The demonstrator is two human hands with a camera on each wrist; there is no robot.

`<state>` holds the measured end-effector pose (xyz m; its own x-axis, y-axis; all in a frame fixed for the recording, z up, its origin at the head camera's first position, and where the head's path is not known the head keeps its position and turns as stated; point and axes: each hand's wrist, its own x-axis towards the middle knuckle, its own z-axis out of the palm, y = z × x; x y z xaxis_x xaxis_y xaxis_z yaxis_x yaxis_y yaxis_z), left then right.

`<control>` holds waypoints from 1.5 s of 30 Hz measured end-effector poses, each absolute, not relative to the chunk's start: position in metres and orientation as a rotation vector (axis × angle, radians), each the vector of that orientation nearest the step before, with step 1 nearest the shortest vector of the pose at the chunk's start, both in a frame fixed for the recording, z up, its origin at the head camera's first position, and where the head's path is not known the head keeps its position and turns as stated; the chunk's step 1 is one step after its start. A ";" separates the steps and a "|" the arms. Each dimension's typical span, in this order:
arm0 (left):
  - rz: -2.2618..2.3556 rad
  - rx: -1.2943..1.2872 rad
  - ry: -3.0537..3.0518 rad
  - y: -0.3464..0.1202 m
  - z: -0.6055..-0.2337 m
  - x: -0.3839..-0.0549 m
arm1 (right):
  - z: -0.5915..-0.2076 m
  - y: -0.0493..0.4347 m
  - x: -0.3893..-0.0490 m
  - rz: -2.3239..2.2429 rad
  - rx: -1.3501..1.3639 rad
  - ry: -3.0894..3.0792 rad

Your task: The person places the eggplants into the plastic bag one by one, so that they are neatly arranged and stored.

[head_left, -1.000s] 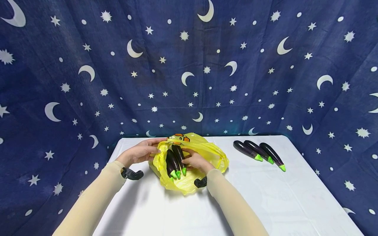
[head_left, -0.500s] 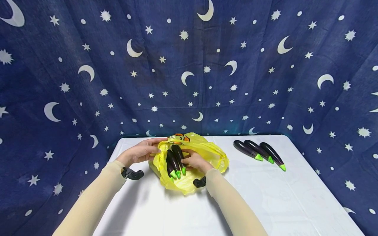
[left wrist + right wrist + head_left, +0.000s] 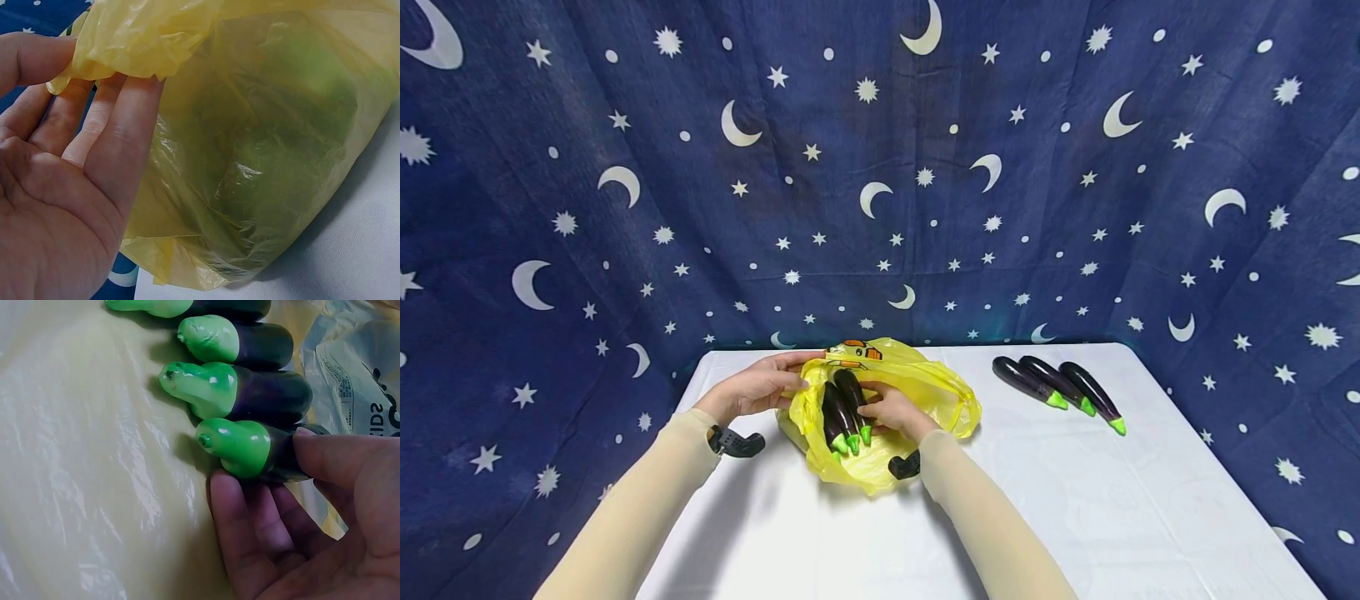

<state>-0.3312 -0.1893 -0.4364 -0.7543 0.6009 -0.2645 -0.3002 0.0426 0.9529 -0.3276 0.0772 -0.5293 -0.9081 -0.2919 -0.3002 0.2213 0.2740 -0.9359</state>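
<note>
A yellow plastic bag (image 3: 936, 387) lies on its side with its mouth facing me. My left hand (image 3: 756, 390) pinches the left edge of that mouth; in the left wrist view the thumb (image 3: 40, 59) presses the plastic against the fingers. Several dark purple eggplants (image 3: 275, 395) with green caps lie side by side inside the bag. Reaching into it, my right hand (image 3: 897, 410) grips the rightmost eggplant (image 3: 240, 449). Its thumb is on the dark body and the fingers curl along the side below the green cap. Dim green and dark shapes show through the bag in the left wrist view.
Three more eggplants (image 3: 1058, 385) lie in a fanned row at the back right of the white-covered table (image 3: 1075, 517). A dark blue curtain (image 3: 880, 167) with moons and stars hangs behind and at both sides.
My right hand has shifted very slightly to the left inside the bag, with the eggplant nudged closer to the others. The left hand and the bag stay as they were.
</note>
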 end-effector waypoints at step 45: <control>1.799 0.285 1.667 -0.191 -0.441 -0.330 | -0.496 0.102 -0.292 -1.412 -0.519 2.360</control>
